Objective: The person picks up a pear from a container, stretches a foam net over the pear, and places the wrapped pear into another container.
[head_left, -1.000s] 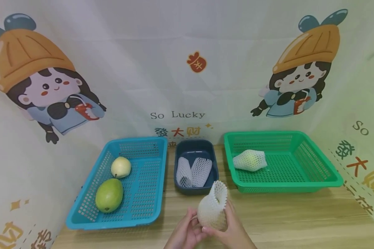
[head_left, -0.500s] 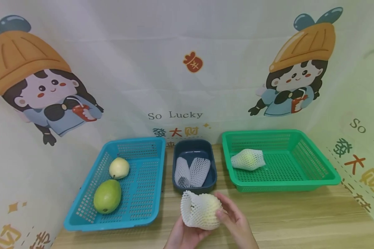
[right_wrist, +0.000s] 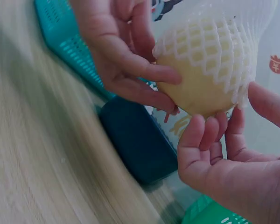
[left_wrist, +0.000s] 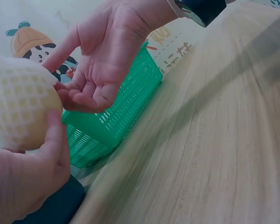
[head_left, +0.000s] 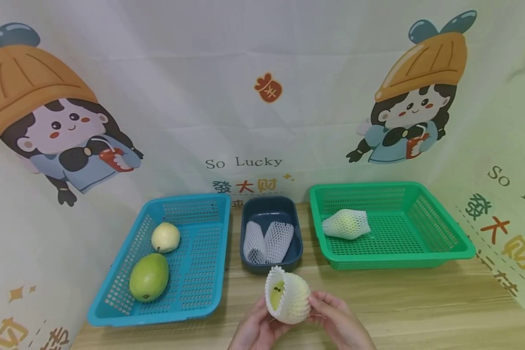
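A pale yellow pear (head_left: 276,296) with a dark stem sits inside a white foam net sleeve (head_left: 295,297) in front of the dark blue bin. The sleeve's open end faces left and toward the head camera. My left hand (head_left: 257,326) holds the pear from below and the left, with fingers on its bare underside in the right wrist view. At the sleeve's lower edge, my right hand (head_left: 338,318) pinches the net between thumb and fingers (right_wrist: 236,122). Part of the pear's base stays uncovered by the net (right_wrist: 191,91).
A blue basket (head_left: 201,272) at left contains a pale yellow pear (head_left: 165,237) and a larger green fruit (head_left: 149,277). Two foam sleeves (head_left: 278,242) lie in the dark blue bin (head_left: 270,204). The green basket (head_left: 402,233) at right holds one sleeved fruit (head_left: 347,224).
The sleeve's open end has turned from facing up to facing left and toward the camera. My right hand has shifted from the fruit's side to the sleeve's lower edge.
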Tool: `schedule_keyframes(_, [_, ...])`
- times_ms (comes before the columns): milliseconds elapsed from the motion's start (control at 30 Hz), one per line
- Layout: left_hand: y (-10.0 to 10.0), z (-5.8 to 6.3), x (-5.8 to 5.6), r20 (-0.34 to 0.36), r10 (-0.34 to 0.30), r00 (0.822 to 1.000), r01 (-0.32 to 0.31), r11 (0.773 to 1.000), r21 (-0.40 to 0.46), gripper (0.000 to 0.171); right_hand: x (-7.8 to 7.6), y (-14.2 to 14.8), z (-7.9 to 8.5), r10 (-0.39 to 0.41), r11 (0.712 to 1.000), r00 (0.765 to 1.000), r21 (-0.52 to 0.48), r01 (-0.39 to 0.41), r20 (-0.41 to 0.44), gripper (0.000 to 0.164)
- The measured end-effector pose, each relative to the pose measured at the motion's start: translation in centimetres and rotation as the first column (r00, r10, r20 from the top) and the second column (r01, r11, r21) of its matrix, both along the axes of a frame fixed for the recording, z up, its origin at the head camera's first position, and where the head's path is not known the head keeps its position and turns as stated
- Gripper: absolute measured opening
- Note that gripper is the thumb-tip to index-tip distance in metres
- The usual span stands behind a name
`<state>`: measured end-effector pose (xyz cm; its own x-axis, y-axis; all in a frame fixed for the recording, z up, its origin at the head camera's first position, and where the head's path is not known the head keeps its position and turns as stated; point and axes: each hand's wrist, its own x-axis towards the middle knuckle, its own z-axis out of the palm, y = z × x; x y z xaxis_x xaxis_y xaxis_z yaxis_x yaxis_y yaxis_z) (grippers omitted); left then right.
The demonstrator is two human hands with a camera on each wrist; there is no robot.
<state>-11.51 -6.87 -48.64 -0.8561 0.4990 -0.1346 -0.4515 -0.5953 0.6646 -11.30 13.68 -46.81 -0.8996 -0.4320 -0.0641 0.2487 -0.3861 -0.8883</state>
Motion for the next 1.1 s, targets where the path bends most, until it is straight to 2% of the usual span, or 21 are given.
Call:
schedule_keyframes(67, [-0.13,0.06,0.06,0.006,-0.014,1.0,0.014,1.0,0.012,0.053,-0.03,0.22,-0.01,0.038,0.996,0.999,-0.083,-0.039,-0.013,0.02])
schedule_keyframes(133, [-0.24,0.1,0.08,0.003,-0.051,0.999,0.051,0.996,0.071,0.051,-0.02,0.33,0.02,0.069,0.983,0.997,-0.168,-0.074,-0.036,0.025])
schedule_keyframes(200, [-0.36,0.12,0.1,-0.004,-0.098,0.995,0.098,0.985,0.142,0.042,0.0,0.3,0.06,0.086,0.968,0.994,-0.229,-0.098,-0.064,0.028])
schedule_keyframes(300, [-0.39,0.01,0.05,-0.026,-0.161,0.987,0.163,0.958,0.238,0.034,0.11,0.16,0.14,0.06,0.96,0.992,-0.265,-0.087,-0.109,0.031])
schedule_keyframes(500, [-0.14,-0.34,0.09,-0.048,-0.198,0.979,0.203,0.923,0.328,0.035,0.36,-0.18,0.39,-0.065,0.971,0.981,-0.237,0.02,-0.184,0.03])
schedule_keyframes(667, [0.07,-0.32,0.19,-0.061,-0.217,0.974,0.224,0.905,0.362,0.038,0.48,-0.42,0.57,-0.114,0.982,0.97,-0.17,0.078,-0.213,0.027])
schedule_keyframes(800, [0.13,-0.13,0.15,-0.067,-0.227,0.972,0.235,0.899,0.369,0.041,0.53,-0.56,0.58,-0.129,0.988,0.972,-0.105,0.11,-0.195,0.024])
schedule_keyframes(967, [0.09,0.03,0.11,-0.075,-0.226,0.971,0.237,0.889,0.391,0.047,0.6,-0.45,0.41,-0.13,0.989,0.974,-0.097,0.114,-0.184,0.024])
schedule_keyframes(1100, [0.08,0.38,0.11,-0.048,-0.216,0.975,0.217,0.895,0.39,0.048,0.65,-0.56,0.42,-0.157,0.987,0.973,-0.05,0.151,-0.168,0.022])
